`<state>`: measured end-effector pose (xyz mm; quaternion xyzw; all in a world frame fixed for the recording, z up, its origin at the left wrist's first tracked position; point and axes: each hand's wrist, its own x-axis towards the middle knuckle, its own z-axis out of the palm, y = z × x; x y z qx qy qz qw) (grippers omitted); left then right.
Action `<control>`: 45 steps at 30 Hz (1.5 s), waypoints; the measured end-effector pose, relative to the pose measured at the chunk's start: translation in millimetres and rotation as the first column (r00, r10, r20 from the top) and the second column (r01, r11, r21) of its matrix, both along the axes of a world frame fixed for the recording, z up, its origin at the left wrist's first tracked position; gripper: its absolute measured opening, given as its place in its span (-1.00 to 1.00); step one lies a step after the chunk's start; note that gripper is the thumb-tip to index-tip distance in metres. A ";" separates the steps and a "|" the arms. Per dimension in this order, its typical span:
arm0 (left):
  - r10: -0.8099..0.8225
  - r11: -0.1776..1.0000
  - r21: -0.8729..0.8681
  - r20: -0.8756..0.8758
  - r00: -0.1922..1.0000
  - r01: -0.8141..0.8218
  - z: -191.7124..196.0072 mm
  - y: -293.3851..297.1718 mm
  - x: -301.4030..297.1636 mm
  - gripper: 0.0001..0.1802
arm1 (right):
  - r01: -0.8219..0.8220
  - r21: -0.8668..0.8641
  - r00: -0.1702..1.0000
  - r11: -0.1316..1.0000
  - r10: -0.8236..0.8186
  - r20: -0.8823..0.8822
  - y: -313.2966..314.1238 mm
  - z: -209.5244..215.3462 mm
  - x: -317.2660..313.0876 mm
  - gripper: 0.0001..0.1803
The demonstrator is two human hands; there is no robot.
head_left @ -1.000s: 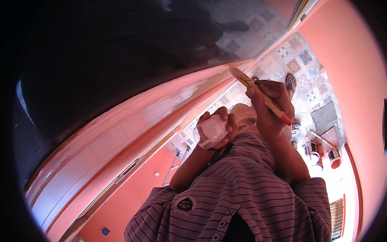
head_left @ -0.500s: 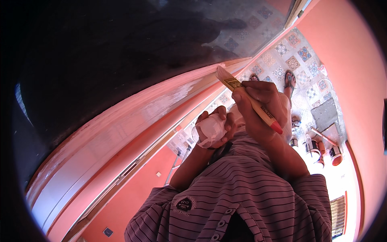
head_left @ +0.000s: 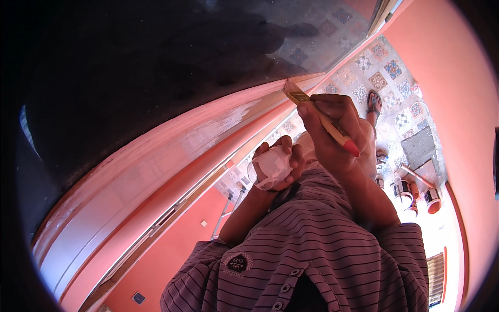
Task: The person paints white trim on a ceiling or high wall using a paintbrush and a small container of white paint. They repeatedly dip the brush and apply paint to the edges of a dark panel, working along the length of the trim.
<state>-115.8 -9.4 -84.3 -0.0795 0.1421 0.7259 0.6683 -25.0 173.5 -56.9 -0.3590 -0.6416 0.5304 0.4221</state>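
Note:
My right hand (head_left: 328, 148) is closed round a flat paintbrush (head_left: 338, 134) with a pale wooden handle, a red end and a metal band. Its bristles reach the pink ledge (head_left: 228, 109) along the lower edge of a dark, glossy panel (head_left: 156, 67); whether they press on it I cannot tell. Lower and to the left, my left hand (head_left: 296, 161) grips a small translucent cup (head_left: 269, 167) with whitish-pink stuff in it or on its wall. Patchy white and pink paint covers the ledge.
Patterned tiles (head_left: 378, 80) form the floor far below, where a sandalled foot (head_left: 373, 101) shows. Several paint cans (head_left: 433, 203) stand on the right beside a grey mat (head_left: 418, 145). A pink wall (head_left: 447, 67) rises at the right. Metal ladder legs (head_left: 223, 214) show at lower left.
My right hand has moved slightly up, and the brush's bristles have shifted a little to the right along the ledge. My left hand and the cup are nearly still.

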 end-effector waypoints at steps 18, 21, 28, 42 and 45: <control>0.001 1.000 0.015 -0.004 1.000 -0.001 -3.4 1.9 -0.5 -0.39 | 0.030 0.103 0.996 0.994 -0.021 -0.085 2.2 -0.8 -6.5 -0.66; 0.001 1.000 0.013 -0.006 1.000 -0.001 -2.7 2.6 -0.4 -0.38 | 0.022 0.082 0.996 0.996 -0.015 -0.083 1.6 -0.3 -4.8 -0.66; -0.002 1.000 0.000 0.012 1.000 0.002 1.5 4.3 -0.1 -0.38 | 0.024 0.075 0.994 0.997 -0.016 -0.108 6.6 12.4 -4.4 -0.66; -0.091 0.994 0.050 -0.053 0.994 0.093 -4.4 2.7 -6.5 -0.43 | -0.010 0.012 0.998 1.000 0.011 -0.066 8.5 -9.5 18.5 -0.76; -0.091 0.993 0.072 -0.040 0.995 0.093 -4.0 2.9 -6.3 -0.42 | -0.018 -0.027 0.999 0.999 0.017 -0.032 8.7 -12.6 17.7 -0.78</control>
